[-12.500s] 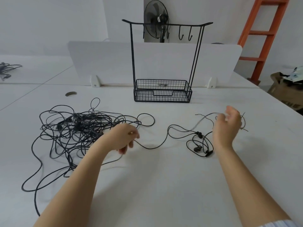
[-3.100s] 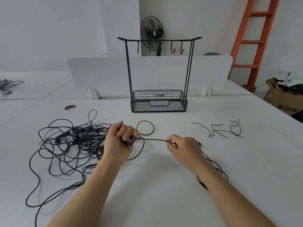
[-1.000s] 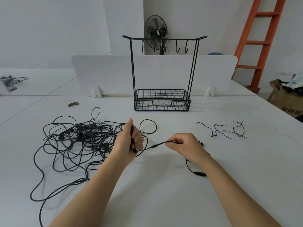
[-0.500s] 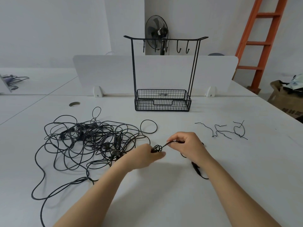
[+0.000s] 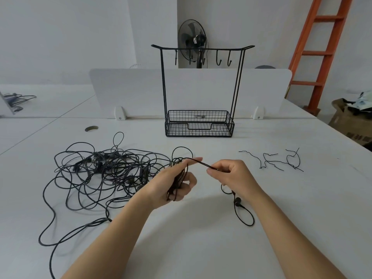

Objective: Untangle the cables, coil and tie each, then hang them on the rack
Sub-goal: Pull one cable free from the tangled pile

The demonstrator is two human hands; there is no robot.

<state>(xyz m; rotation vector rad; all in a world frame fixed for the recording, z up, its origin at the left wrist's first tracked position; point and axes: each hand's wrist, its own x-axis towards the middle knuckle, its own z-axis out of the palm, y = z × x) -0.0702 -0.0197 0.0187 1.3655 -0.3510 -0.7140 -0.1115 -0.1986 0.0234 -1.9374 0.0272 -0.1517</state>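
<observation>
My left hand point(image 5: 174, 182) holds a small coil of thin black earphone cable point(image 5: 179, 181) wound across its palm, thumb pressing the loops. A taut strand runs from there to my right hand point(image 5: 231, 176), which pinches it between thumb and fingers. The cable's tail with an earbud point(image 5: 237, 203) loops on the table under my right wrist. A big tangle of black cables point(image 5: 104, 174) lies to the left. The black wire rack point(image 5: 199, 87), with several hooks on its top bar and a basket at its base, stands behind.
Several black twist ties point(image 5: 271, 161) lie on the white table point(image 5: 201, 248) to the right. A white divider panel point(image 5: 130, 91) runs behind the rack. An orange ladder point(image 5: 322, 53) and a cardboard box point(image 5: 350, 121) stand at the far right.
My left hand has turned palm-up with more cable wound on it. My right hand has drawn the strand tight, and the loose tail beside it has shortened.
</observation>
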